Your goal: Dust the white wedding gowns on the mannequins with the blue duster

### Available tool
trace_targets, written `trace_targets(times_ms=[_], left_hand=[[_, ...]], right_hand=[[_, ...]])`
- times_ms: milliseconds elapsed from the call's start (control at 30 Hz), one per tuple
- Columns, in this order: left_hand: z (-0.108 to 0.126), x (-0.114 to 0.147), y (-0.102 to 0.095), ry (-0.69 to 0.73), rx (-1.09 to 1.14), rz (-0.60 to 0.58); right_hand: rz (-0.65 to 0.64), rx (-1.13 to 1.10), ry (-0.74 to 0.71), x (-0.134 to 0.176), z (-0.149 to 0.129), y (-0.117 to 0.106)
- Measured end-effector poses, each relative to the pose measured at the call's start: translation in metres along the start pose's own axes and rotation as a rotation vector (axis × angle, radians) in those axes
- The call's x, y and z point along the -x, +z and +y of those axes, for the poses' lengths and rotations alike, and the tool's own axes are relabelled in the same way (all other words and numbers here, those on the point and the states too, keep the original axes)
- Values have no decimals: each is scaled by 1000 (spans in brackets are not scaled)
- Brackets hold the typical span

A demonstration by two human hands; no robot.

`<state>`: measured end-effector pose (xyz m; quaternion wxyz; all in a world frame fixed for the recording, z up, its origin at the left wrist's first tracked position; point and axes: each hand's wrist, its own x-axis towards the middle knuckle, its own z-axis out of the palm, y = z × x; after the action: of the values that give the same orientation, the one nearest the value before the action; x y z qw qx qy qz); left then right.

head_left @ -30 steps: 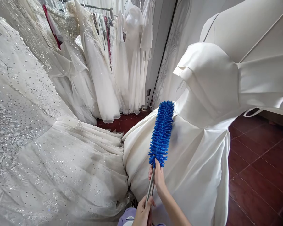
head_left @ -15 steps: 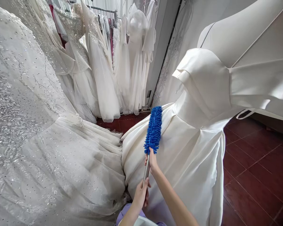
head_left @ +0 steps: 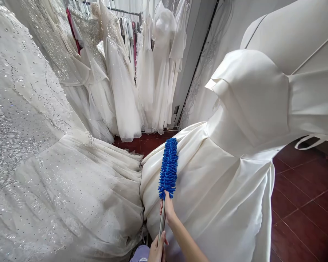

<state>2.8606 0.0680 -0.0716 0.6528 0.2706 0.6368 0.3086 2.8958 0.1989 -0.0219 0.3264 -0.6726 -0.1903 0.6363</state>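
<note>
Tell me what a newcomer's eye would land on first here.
The bright blue duster at centre, its head lying against the skirt of the plain white satin gown on the right. The right hand holds its metal handle just below the head, the left hand lower down. A sparkling beaded gown fills the left.

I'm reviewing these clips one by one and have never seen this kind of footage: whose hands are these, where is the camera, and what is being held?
There is no machine here. The picture comes from a camera worn on a person's head, looking forward and down, so the two bare hands at the bottom are that person's own. The right hand grips a metal handle just below a fluffy blue duster; the left hand holds the same handle lower down. The duster head lies against the skirt of a plain white satin gown on a mannequin. A sequinned gown spreads at left, more dresses hang on a rack behind, and the floor is dark red tile.
</note>
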Motion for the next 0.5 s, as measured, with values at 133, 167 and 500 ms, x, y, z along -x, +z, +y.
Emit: trace_targets(times_ms=[133, 167, 500], left_hand=[[1, -2, 5, 4, -7, 41], [1, -4, 5, 2, -7, 53], [4, -17, 14, -159, 133, 20]], right_hand=[[-29, 4, 2, -3, 0, -4], [-31, 7, 9, -5, 0, -4], [-65, 22, 12, -11, -8, -8]])
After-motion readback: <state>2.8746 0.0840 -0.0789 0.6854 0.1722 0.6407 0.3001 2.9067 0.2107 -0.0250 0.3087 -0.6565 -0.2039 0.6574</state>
